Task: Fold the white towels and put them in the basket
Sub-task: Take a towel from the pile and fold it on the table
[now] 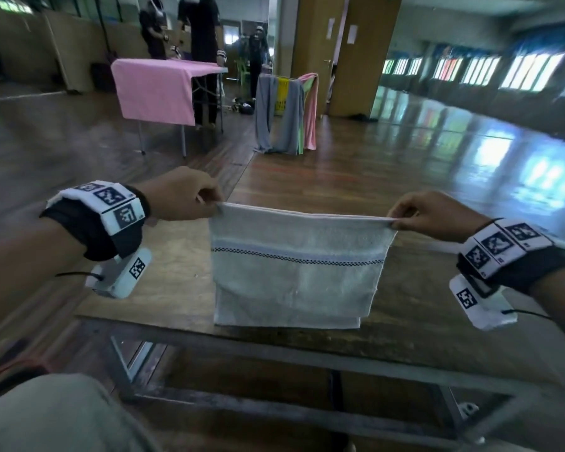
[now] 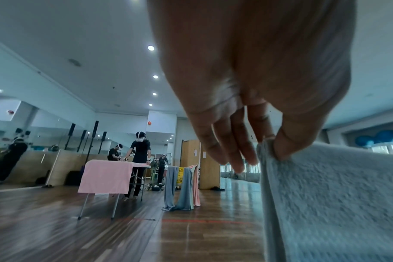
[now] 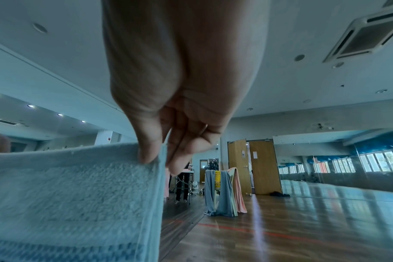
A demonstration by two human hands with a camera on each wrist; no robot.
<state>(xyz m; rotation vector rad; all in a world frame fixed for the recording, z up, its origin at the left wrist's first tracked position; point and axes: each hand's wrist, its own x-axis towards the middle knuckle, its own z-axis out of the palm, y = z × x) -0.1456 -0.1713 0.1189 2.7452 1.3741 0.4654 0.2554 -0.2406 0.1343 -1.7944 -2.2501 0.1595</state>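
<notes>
A white towel [image 1: 297, 265] with a pale blue band and a dark checked stripe hangs doubled over between my two hands, above a wooden table [image 1: 177, 288]. My left hand [image 1: 190, 199] pinches its upper left corner between thumb and fingers; the left wrist view shows the thumb pressed on the towel [image 2: 337, 195] edge. My right hand [image 1: 418, 213] pinches the upper right corner, and the right wrist view shows the towel [image 3: 74, 191] gripped between thumb and forefinger. The towel's lower edge touches the tabletop. A yellow basket [image 1: 282, 94] stands far off on the floor, draped with cloths.
A table covered with a pink cloth [image 1: 155, 89] stands at the back left, with people behind it. Grey and pink towels [image 1: 284, 115] hang over the yellow basket. A metal frame [image 1: 274, 380] sits under my table's near edge. Polished wood floor stretches to the right.
</notes>
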